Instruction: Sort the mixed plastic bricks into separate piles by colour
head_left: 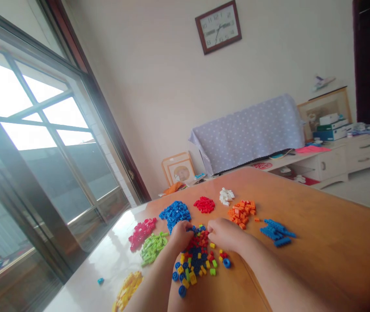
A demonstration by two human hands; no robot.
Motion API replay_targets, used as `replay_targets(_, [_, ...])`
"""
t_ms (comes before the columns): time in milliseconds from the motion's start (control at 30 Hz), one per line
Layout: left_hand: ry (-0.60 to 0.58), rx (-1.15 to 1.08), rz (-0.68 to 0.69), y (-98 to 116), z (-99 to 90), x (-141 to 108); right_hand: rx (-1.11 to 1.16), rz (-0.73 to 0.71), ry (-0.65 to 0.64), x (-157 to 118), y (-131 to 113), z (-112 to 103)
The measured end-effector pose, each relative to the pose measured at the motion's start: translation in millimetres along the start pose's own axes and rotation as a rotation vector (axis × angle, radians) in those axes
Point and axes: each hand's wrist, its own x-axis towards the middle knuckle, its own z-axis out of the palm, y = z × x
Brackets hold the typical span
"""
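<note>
My left hand (181,235) rests at the upper left edge of a mixed pile of small bricks (198,258), its fingers curled; what they hold, if anything, is hidden. Just right of the same pile, my right hand (222,233) has its fingers pinched together near red pieces (202,238), and its contents are too small to make out. The mixed pile has red, blue, yellow and green pieces. Beyond my left hand lies a blue pile (176,213). Orange bricks (242,212) lie beyond my right hand.
Around the wooden table (321,242) are green (153,248), pink (141,233), yellow (129,289), red (204,204) and white (226,196) piles. Long blue pieces (276,232) lie at the right. A single blue-green piece (100,281) sits at the left. A low cabinet (331,162) stands behind.
</note>
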Motion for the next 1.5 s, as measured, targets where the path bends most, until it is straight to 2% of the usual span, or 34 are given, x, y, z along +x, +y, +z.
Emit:
replay_targets(167, [-0.079,-0.129,-0.071,-1,-5.6,-5,-0.001,0.005,-0.011,-1,-2,-3])
replay_targets(300, [-0.142,-0.208,-0.065,7,-15.1,-10,0.004,0.006,-0.020,-2,-3,-5])
replay_targets(467, [-0.071,-0.310,-0.084,18,-22.4,-9,0.009,0.005,-0.015,-2,-2,-5])
replay_targets(600, [-0.048,-0.231,-0.082,13,-14.9,-4,0.016,0.010,-0.018,-2,-1,-5])
replay_targets(833, [-0.012,-0.117,0.092,8,1.4,2,0.004,0.019,-0.030,-1,-3,-5])
replay_targets(1067, [-0.062,-0.016,0.247,24,4.8,-20,0.018,0.024,-0.031,-3,-4,-10])
replay_targets(1233, [-0.102,-0.114,0.233,29,5.6,-26,0.036,0.035,-0.016,-4,-3,-12])
replay_targets(1400, [0.004,-0.132,0.166,30,8.7,-9,0.003,0.060,0.011,0,-1,-12])
replay_targets(1500, [-0.026,-0.124,0.208,34,9.5,-3,-0.017,0.090,-0.001,2,2,-10])
